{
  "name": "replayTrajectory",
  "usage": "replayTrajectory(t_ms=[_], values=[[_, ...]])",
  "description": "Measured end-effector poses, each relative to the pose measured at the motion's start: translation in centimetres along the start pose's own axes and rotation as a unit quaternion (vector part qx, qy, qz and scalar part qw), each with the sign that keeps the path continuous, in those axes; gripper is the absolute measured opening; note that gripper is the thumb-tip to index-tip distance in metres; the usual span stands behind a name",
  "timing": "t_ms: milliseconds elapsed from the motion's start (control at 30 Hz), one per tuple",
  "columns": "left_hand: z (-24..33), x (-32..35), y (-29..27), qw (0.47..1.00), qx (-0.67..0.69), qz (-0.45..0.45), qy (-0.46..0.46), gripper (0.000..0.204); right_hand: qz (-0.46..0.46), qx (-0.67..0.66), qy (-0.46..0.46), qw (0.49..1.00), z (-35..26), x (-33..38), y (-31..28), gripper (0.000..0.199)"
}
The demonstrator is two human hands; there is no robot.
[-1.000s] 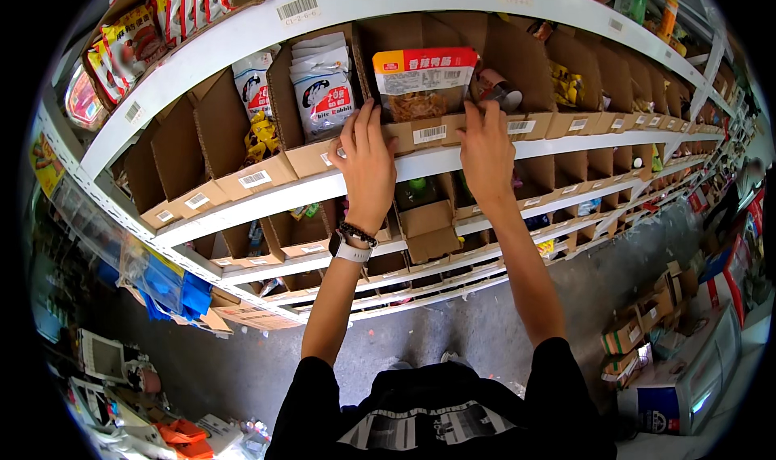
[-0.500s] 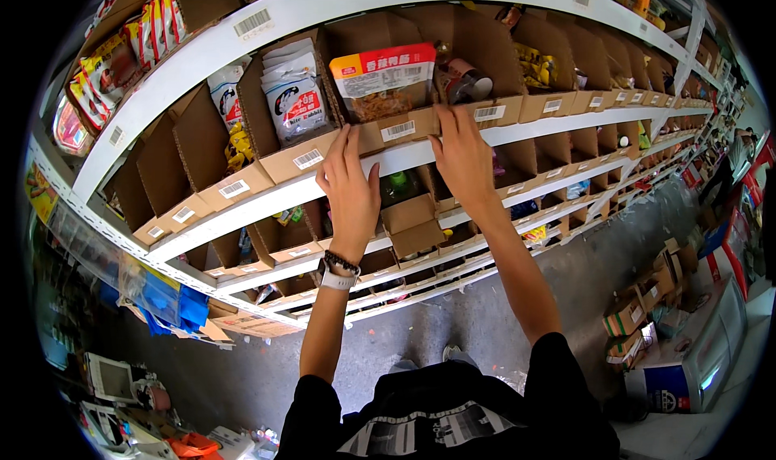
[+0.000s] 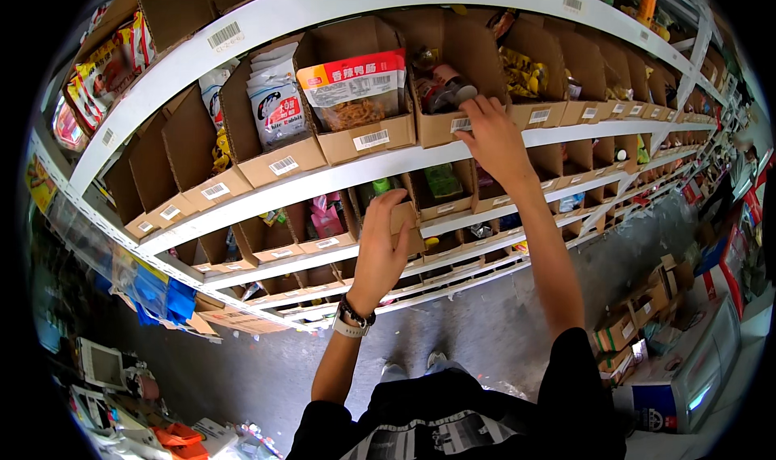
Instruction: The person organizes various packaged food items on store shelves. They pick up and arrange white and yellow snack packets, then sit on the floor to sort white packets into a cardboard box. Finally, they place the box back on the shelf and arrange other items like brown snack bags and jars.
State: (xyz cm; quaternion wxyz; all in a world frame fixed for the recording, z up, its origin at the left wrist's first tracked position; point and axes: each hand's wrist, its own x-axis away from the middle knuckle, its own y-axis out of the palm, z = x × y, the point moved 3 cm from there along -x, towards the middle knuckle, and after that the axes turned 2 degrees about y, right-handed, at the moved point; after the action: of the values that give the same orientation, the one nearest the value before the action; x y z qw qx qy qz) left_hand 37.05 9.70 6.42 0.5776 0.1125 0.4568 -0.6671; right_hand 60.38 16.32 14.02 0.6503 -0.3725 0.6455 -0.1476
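My right hand point(image 3: 495, 141) has its fingers hooked over the front lip of a cardboard bin point(image 3: 435, 128). Dark bottles point(image 3: 444, 88), one with a pale cap, lie in that bin, whose front sticks out a little over the white shelf rail. Free of any object, my left hand point(image 3: 380, 254) is lifted before the lower shelf row, fingers apart. To the left of the bottles, a red-topped clear snack pouch point(image 3: 354, 92) leans upright in its own cardboard bin point(image 3: 368, 141). Beside it stand white candy bags point(image 3: 276, 104).
White metal shelving point(image 3: 303, 183) curves across the view, carrying rows of cardboard bins. Yellow packets point(image 3: 525, 72) fill a bin right of my hand. A green packet point(image 3: 441, 183) lies on the row below. Opened cartons point(image 3: 638, 322) are piled on the floor at right.
My left hand has left the snack pouch's bin and dropped lower. My right hand has shifted right to the bottle bin's front. The view has moved slightly, and the pouch's bin sits squarely in the row.
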Motion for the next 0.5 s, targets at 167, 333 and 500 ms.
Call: replayTrajectory(t_ms=[167, 333, 500], values=[[2.0, 1.4, 1.6, 0.994, 0.095, -0.027, -0.038, 0.042, -0.021, -0.005, 0.001, 1.0, -1.0, 1.5, -2.5, 0.032], [3.6, 2.9, 2.8, 0.982, 0.158, -0.039, -0.096, 0.04, -0.028, -0.029, 0.017, 0.999, -2.6, 4.9, -5.9, 0.032], [4.7, 3.1, 4.3, 0.962, 0.253, -0.018, -0.104, 0.039, 0.001, -0.037, -0.001, 0.999, -3.6, 7.7, -7.3, 0.032]])
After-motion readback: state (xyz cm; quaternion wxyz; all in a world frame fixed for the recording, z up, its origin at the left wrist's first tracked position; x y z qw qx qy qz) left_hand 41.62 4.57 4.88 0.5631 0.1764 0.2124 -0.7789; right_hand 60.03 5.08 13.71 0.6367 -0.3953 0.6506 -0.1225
